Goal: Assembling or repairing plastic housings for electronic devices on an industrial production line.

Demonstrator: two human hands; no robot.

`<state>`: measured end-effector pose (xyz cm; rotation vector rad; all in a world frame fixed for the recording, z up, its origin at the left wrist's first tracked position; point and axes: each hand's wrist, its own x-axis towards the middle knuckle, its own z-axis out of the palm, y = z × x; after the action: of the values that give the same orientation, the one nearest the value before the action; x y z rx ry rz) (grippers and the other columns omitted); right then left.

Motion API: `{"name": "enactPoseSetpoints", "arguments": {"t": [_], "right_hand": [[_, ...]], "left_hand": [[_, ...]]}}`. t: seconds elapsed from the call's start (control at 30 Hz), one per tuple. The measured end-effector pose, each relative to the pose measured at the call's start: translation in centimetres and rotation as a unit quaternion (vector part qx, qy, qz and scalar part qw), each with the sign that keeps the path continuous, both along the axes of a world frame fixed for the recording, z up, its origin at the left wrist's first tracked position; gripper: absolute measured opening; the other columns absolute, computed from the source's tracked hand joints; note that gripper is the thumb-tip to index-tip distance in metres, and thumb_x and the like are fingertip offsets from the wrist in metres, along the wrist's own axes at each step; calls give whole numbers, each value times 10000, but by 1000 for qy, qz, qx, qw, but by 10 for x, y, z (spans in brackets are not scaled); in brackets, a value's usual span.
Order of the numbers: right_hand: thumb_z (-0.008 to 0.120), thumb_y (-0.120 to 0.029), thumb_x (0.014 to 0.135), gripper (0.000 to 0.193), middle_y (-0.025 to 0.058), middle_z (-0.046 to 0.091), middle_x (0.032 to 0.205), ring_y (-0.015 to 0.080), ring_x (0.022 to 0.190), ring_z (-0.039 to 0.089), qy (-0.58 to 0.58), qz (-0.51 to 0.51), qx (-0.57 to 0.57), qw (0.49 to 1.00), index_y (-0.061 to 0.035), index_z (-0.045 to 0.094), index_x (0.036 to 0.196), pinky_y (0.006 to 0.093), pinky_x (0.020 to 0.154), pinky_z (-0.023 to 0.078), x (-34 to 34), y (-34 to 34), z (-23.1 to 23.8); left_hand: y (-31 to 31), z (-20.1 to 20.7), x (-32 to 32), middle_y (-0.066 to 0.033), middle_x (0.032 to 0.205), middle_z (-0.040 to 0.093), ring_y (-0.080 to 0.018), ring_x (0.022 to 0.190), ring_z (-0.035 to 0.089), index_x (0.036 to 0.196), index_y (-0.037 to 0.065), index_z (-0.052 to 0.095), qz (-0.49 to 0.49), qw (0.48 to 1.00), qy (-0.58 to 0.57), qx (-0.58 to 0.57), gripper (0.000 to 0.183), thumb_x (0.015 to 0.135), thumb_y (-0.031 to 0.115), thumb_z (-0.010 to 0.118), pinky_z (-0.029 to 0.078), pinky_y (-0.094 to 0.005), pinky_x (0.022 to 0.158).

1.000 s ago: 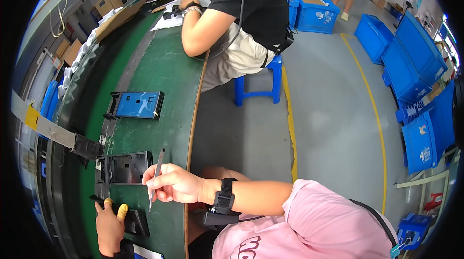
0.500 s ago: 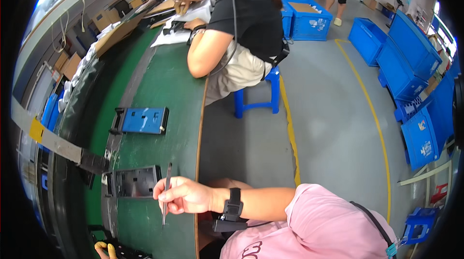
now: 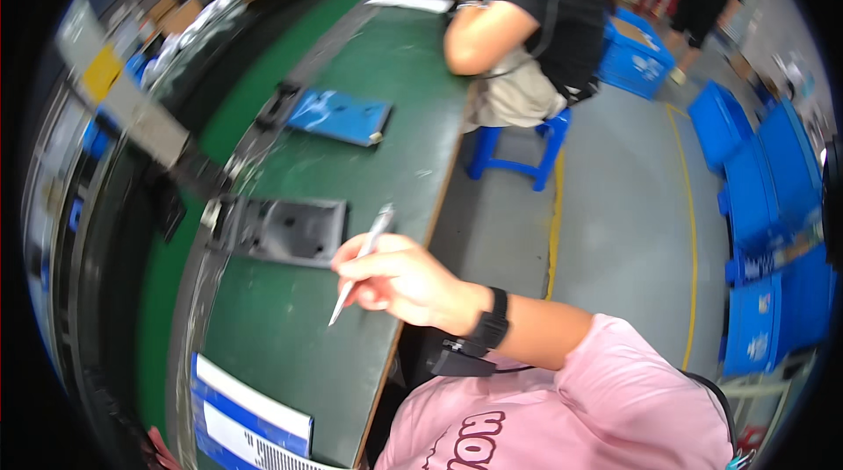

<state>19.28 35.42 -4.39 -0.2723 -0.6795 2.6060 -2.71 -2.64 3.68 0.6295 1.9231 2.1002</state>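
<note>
Over the green worktop (image 3: 281, 316), our right hand (image 3: 395, 281) has its fingers clamped on a thin metal tool (image 3: 372, 240), held at a slant with its pointed end down and toward us; we cannot tell whether that tip touches the surface. Just beyond the fingertips, to their left, an open black case (image 3: 294, 229) lies flat. Farther up the worktop lies a blue-faced case (image 3: 340, 116), and nearer us a blue-and-white package (image 3: 255, 422). A blurred pinkish shape (image 3: 162, 450) at the lower left may be our left hand, but we cannot tell how its fingers stand. Ahead, a co-worker in black (image 3: 527, 18) sits on a blue stool (image 3: 518, 163).
</note>
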Motion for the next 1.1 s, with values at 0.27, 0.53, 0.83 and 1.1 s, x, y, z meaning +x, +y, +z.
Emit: {"name": "enactPoseSetpoints", "arguments": {"t": [0.27, 0.53, 0.83, 1.1], "right_hand": [[538, -24, 768, 132, 116, 567, 705, 104, 497, 461, -53, 59, 187, 979, 2, 491, 889, 197, 425, 310, -39, -88, 94], [532, -1, 771, 162, 129, 581, 704, 70, 511, 443, 37, 120, 170, 978, 5, 480, 924, 180, 447, 328, -82, -130, 94], [558, 32, 771, 203, 67, 580, 777, 108, 709, 575, 25, 174, 305, 936, 33, 484, 960, 208, 641, 462, -122, -187, 59], [517, 31, 754, 223, 133, 593, 736, 229, 648, 606, -13, 143, 353, 924, 51, 441, 963, 322, 635, 488, -119, -191, 50]], "left_hand": [[-6, 12, 34, -97, 1222, 414, -204, 1087, 448, 1310, 44, 216, 18, 916, -236, 323, 477, 890, 202, 378, 430, -273, 867], [31, -23, 37, -42, 987, 546, -141, 872, 539, 1056, 48, 464, 90, 942, -226, 231, 242, 845, 167, 467, 439, -278, 760], [51, -29, 63, -67, 1084, 503, -165, 943, 520, 1216, 78, 354, 101, 915, -271, 280, 352, 889, 197, 411, 449, -308, 797], [47, -20, 68, -63, 1142, 475, -169, 994, 496, 1268, 79, 309, 93, 907, -284, 297, 420, 890, 237, 405, 428, -315, 838]]}}
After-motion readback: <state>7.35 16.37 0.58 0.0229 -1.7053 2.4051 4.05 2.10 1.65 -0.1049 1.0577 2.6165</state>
